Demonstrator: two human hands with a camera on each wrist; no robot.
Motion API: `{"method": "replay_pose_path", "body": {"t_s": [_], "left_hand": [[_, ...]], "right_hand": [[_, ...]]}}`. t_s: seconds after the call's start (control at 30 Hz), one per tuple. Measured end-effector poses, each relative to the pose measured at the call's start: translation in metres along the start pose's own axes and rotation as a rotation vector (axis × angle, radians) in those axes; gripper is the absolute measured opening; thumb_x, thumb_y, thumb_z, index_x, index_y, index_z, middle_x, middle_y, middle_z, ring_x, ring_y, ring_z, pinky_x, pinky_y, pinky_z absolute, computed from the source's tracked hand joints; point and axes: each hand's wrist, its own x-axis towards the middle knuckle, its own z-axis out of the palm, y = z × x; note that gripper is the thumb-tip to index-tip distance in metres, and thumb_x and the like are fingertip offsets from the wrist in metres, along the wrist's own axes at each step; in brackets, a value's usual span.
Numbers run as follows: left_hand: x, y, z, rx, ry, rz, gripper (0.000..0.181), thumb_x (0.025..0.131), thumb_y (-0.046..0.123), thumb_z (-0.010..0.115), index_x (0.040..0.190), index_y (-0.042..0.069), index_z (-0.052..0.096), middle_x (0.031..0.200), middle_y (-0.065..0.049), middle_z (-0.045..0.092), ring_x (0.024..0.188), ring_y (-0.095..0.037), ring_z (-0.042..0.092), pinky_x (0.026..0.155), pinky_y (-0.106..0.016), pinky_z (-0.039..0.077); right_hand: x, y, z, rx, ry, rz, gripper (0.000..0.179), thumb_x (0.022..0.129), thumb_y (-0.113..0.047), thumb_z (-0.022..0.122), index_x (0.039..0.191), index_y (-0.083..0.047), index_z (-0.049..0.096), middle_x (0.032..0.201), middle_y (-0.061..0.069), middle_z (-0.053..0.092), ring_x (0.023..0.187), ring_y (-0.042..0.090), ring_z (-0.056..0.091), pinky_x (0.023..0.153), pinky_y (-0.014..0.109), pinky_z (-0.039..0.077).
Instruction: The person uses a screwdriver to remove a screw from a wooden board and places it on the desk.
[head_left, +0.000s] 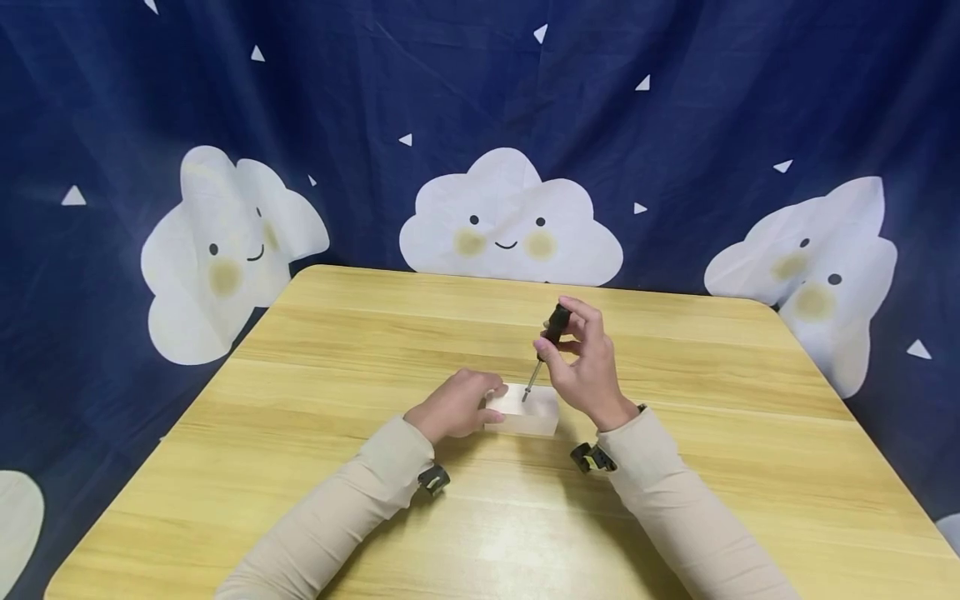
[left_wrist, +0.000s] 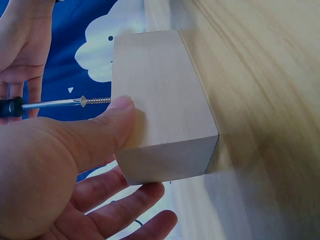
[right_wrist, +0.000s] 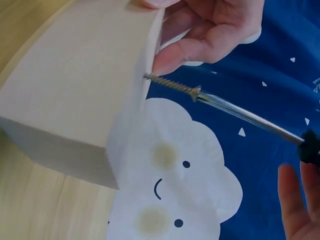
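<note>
A pale wooden block lies on the table, and my left hand grips its left end, thumb on the near side and fingers on the far side. My right hand holds a screwdriver by its black handle, the shaft slanting down to the block. On the driver's tip sits a screw, its head against the shaft and its point at the block's top face. Most of the screw's thread shows outside the wood.
The light wood-grain table spreads around the block on all sides. Behind it hangs a dark blue curtain with white clouds and small triangles. Each wrist wears a black camera mount, such as the right one.
</note>
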Motion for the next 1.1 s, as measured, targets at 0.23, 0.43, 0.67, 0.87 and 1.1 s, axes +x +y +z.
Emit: {"method": "replay_pose_path", "body": {"t_s": [0.23, 0.43, 0.67, 0.87, 1.1], "left_hand": [[-0.0001, -0.0001, -0.0008, -0.012, -0.008, -0.012, 0.032, 0.086, 0.022, 0.075, 0.11, 0.006, 0.064, 0.105, -0.008, 0.068, 0.096, -0.022, 0.062, 0.087, -0.035, 0.051], [0.0003, 0.0001, -0.0003, -0.006, -0.01, -0.01, 0.035, 0.086, 0.022, 0.075, 0.115, 0.005, 0.064, 0.109, -0.009, 0.067, 0.1, -0.024, 0.062, 0.09, -0.035, 0.05], [0.0018, -0.0009, 0.0003, -0.008, -0.007, -0.01, 0.035, 0.086, 0.023, 0.075, 0.114, 0.005, 0.064, 0.107, -0.008, 0.068, 0.097, -0.022, 0.062, 0.089, -0.035, 0.051], [0.0029, -0.0018, 0.001, -0.008, -0.009, -0.003, 0.035, 0.085, 0.023, 0.076, 0.114, 0.005, 0.065, 0.107, -0.008, 0.068, 0.097, -0.022, 0.063, 0.089, -0.035, 0.051], [0.0031, -0.0001, -0.0008, -0.011, -0.019, -0.008, 0.034, 0.085, 0.023, 0.076, 0.112, 0.006, 0.065, 0.104, -0.008, 0.068, 0.092, -0.02, 0.062, 0.086, -0.034, 0.051]], "right_hand": [[-0.0002, 0.0006, 0.0001, -0.061, 0.049, -0.004, 0.068, 0.073, 0.013, 0.078, 0.128, 0.0, 0.041, 0.087, 0.017, 0.054, 0.068, 0.023, 0.058, 0.055, 0.025, 0.054], [-0.0007, 0.0007, 0.0002, -0.062, 0.04, 0.003, 0.062, 0.079, 0.011, 0.074, 0.13, -0.003, 0.04, 0.08, 0.014, 0.057, 0.067, 0.021, 0.058, 0.054, 0.022, 0.053], [0.0001, 0.0019, 0.001, -0.047, 0.031, 0.019, 0.06, 0.082, 0.012, 0.07, 0.13, -0.003, 0.039, 0.082, 0.016, 0.057, 0.069, 0.023, 0.058, 0.056, 0.025, 0.055], [0.0, 0.0017, 0.0023, 0.01, 0.005, -0.005, 0.057, 0.083, 0.016, 0.066, 0.13, -0.001, 0.038, 0.087, 0.019, 0.056, 0.072, 0.026, 0.061, 0.056, 0.032, 0.056], [0.0004, 0.0015, 0.0034, 0.054, -0.026, -0.047, 0.058, 0.081, 0.02, 0.063, 0.129, 0.001, 0.036, 0.087, 0.019, 0.054, 0.072, 0.027, 0.061, 0.057, 0.036, 0.057]]}}
